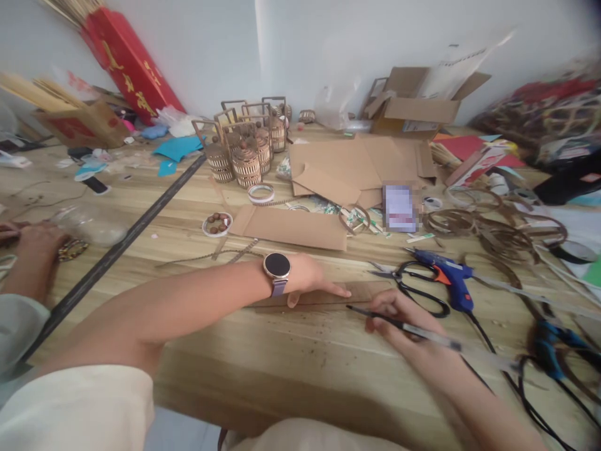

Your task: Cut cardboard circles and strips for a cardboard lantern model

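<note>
My left hand (307,274), with a watch (277,265) on its wrist, lies with fingers stretched out over a narrow cardboard strip (370,291) on the table. Its index finger touches the strip and the thumb points down at the near edge. In my right hand (399,308) is a pen (422,333), gripped between thumb and fingers. The pen's dark tip points left, close to the strip's near edge; whether it touches, I cannot tell. Black-handled scissors (422,289) lie just beyond my right hand.
A blue glue gun (444,272) and its cable lie at right, near pliers (554,344) and coiled strips (507,232). Farther back are cardboard sheets (357,163), small woven baskets (246,164) and a bowl of brown beads (217,223). At left, another person's hand (40,241) rests by a clear bottle (91,224).
</note>
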Motion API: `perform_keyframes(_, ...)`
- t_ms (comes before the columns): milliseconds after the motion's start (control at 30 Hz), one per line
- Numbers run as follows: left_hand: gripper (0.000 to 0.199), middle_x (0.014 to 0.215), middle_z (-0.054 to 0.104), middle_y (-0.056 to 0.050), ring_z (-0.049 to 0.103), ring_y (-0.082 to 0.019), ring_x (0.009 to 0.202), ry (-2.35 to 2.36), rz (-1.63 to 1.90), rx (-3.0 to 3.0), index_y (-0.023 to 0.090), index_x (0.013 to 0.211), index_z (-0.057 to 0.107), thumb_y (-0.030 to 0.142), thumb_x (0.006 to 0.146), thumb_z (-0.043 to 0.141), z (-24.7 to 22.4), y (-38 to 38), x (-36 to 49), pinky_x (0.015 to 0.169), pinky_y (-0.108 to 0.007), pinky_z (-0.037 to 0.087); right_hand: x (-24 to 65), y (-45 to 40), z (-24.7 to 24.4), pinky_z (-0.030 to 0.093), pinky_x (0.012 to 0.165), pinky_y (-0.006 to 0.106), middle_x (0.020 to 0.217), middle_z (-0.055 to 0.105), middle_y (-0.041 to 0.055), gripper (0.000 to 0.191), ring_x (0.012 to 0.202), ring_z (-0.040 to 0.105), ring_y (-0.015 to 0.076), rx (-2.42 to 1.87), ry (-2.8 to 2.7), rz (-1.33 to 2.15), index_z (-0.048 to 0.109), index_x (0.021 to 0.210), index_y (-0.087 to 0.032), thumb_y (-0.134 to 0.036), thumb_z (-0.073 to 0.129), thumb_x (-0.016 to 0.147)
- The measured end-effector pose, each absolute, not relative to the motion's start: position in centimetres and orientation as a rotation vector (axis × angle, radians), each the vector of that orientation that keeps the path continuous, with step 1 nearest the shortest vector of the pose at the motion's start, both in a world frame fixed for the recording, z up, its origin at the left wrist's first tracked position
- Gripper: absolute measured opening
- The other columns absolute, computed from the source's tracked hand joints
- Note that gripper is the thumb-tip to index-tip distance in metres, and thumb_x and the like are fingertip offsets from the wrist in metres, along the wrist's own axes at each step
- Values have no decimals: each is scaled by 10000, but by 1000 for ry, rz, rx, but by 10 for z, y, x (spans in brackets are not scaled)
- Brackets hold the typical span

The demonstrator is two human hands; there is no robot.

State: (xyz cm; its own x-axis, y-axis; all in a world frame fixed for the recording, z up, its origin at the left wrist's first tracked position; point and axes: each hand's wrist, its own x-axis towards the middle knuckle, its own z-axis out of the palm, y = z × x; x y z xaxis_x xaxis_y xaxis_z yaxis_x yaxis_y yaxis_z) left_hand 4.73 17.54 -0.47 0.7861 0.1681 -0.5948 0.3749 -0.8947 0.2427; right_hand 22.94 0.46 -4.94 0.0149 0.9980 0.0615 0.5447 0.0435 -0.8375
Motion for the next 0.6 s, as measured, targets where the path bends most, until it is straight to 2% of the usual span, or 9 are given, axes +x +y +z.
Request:
perform_keyframes(100,1264,1040,795,35,735,-258,942,336,-936,2657,522,1533,326,-51,555,886,-2,176,47,775,-267,473,203,8,-59,489,540,288,691,670,2,135,590,611,186,-1621,-1561,810,629,851,-254,-378,576,840)
perform_keyframes(200,1283,992,798,31,730,-264,931,284,-970,2706,494,1566,266,8,566,906,-4,176,48,758,-275,476,188,15,-61,470,518,278,658,661,2,147,563,597,182,-1643,-1478,850,624,803,-246,-387,578,802)
perform_keyframes(400,1253,808,783,54,715,-243,837,277,-960,2723,472,1575,258,-52,601,848,-4,173,49,743,-272,466,171,21,-61,467,523,276,641,663,11,154,569,600,185,-1643,-1476,843,596,741,-244,-387,549,773)
perform_keyframes(600,1310,855,791,46,707,-254,839,262,-903,2748,441,1580,270,-13,538,922,1,170,52,787,-287,474,166,21,-67,413,500,272,629,643,10,171,534,545,170,-1732,-1511,783,626,748,-237,-375,527,774)
